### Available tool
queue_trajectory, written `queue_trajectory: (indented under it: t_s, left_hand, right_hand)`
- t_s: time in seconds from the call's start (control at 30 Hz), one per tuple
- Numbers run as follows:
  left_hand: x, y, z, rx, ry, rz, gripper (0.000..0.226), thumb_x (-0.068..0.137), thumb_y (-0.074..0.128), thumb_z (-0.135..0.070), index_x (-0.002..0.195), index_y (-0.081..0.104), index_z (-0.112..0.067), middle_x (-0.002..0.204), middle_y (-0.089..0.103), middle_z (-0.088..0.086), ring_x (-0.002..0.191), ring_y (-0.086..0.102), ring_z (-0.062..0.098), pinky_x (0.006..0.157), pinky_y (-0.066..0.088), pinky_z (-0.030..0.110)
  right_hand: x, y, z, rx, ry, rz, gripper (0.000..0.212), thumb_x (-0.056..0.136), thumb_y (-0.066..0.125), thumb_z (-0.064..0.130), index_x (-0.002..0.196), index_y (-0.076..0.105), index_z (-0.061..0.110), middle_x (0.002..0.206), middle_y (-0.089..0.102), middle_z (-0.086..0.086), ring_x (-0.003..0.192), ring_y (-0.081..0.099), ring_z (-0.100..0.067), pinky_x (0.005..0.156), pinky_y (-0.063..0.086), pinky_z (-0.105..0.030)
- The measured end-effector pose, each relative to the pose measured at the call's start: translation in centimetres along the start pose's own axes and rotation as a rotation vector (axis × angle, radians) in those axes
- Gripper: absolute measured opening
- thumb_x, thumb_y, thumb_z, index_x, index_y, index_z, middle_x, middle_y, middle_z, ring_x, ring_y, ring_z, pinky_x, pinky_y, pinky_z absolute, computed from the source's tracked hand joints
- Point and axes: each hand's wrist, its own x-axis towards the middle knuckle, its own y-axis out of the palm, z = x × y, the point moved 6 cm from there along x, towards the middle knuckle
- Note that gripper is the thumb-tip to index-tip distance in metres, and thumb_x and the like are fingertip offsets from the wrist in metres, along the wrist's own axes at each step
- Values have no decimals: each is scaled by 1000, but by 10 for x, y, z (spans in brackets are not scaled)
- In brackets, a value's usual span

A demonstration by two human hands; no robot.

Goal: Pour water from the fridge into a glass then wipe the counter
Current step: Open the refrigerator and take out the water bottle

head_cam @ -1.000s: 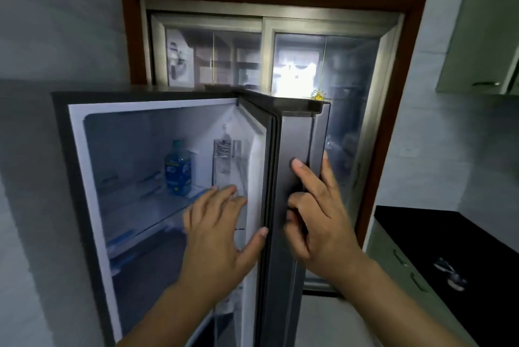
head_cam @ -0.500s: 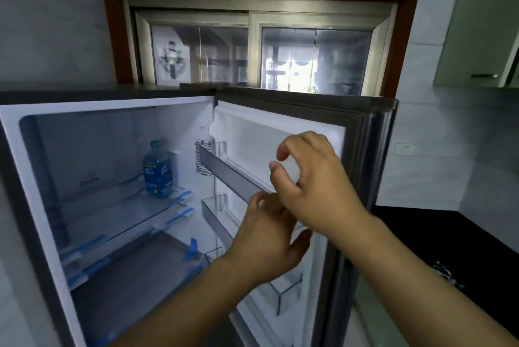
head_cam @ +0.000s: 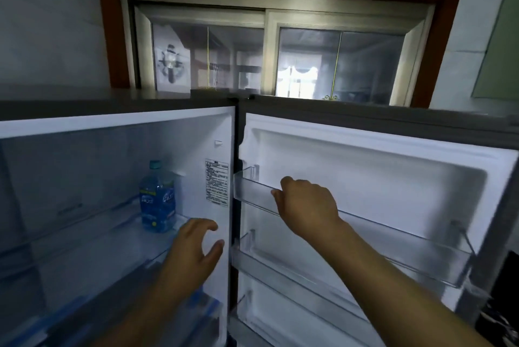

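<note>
The fridge (head_cam: 118, 122) stands wide open in front of me. A blue water bottle (head_cam: 157, 200) with a pale cap stands upright on the upper glass shelf (head_cam: 84, 237) inside. My left hand (head_cam: 193, 251) reaches into the compartment with fingers loosely spread, just right of and below the bottle, not touching it. My right hand (head_cam: 306, 203) rests on the rim of the top clear door shelf (head_cam: 393, 237), fingers curled over its edge. No glass is in view.
The fridge door (head_cam: 365, 167) is swung fully to the right, with several clear door shelves holding nothing. A sliding window (head_cam: 269, 54) with a brown frame sits above the fridge. A green wall cabinet (head_cam: 502, 37) hangs at the top right.
The door has swung from half open to fully open. My right hand went from the door edge to the top door shelf; my left hand moved into the compartment toward the bottle.
</note>
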Motion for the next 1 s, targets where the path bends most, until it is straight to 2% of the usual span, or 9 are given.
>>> queue_trajectory:
  t_s: [0.13, 0.27, 0.33, 0.43, 0.53, 0.63, 0.8, 0.9, 1.0]
  left_hand:
    - [51, -15, 58, -62, -184, -172, 22, 89, 71, -9, 109, 61, -9, 112, 55, 9, 94, 58, 17, 74, 46, 11]
    - [91, -40, 139, -99, -310, -416, 29, 80, 82, -19, 92, 56, -24, 90, 63, 8, 88, 62, 30, 78, 56, 45]
    - [103, -48, 174, -53, -412, -457, 47, 70, 89, -37, 101, 63, -11, 102, 69, 15, 92, 66, 28, 79, 59, 47]
    - [110, -44, 207, -125, -489, -422, 67, 67, 93, -29, 118, 60, -3, 118, 68, 15, 102, 68, 29, 86, 59, 46]
    - [107, -32, 213, -233, -407, -345, 55, 70, 90, -10, 116, 67, -28, 112, 72, -5, 103, 69, 18, 87, 60, 34]
    - [106, -25, 215, -244, -373, -298, 71, 72, 85, 3, 95, 66, -60, 98, 71, -28, 93, 67, 4, 76, 55, 12]
    - [107, -17, 211, -299, -388, -246, 77, 75, 79, 12, 86, 68, -63, 87, 71, -32, 86, 69, -3, 72, 55, 10]
    - [101, -16, 219, -347, -493, -283, 56, 74, 84, 1, 106, 68, -41, 95, 73, -18, 93, 67, 2, 80, 58, 17]
    - [91, -17, 217, -378, -602, -314, 82, 70, 90, -11, 138, 44, -13, 133, 61, 4, 116, 58, 18, 96, 48, 26]
  right_hand:
    - [40, 29, 20, 11, -124, -112, 30, 101, 51, 35, 84, 57, 11, 72, 62, -6, 57, 57, -28, 53, 30, -29]
    - [44, 39, 12, -46, -111, -181, 32, 83, 77, 28, 65, 54, 14, 51, 52, 0, 37, 48, -23, 44, 20, -22]
    - [46, 40, 6, -45, -128, -193, 32, 84, 75, 28, 66, 52, 15, 51, 50, 0, 37, 43, -23, 43, 18, -22]
    - [49, 41, 5, -52, -144, -188, 33, 85, 74, 28, 66, 51, 15, 50, 37, 4, 41, 24, -18, 45, 4, -19]
    - [51, 44, 2, -39, -149, -175, 33, 84, 73, 27, 66, 49, 15, 51, 36, 3, 44, 21, -19, 49, 0, -18]
    - [50, 43, 1, -27, -142, -180, 32, 85, 69, 28, 66, 47, 15, 52, 36, 3, 45, 21, -20, 50, 1, -17]
    - [48, 40, 2, -12, -143, -180, 32, 87, 62, 30, 66, 43, 16, 56, 29, 7, 45, 20, -20, 48, 4, -17]
    - [48, 39, 3, -1, -140, -175, 36, 86, 64, 29, 69, 35, 19, 56, 28, 7, 45, 20, -20, 48, 4, -17]
    - [47, 39, 3, -13, -142, -176, 34, 86, 68, 29, 67, 42, 17, 57, 27, 7, 45, 20, -20, 48, 3, -18]
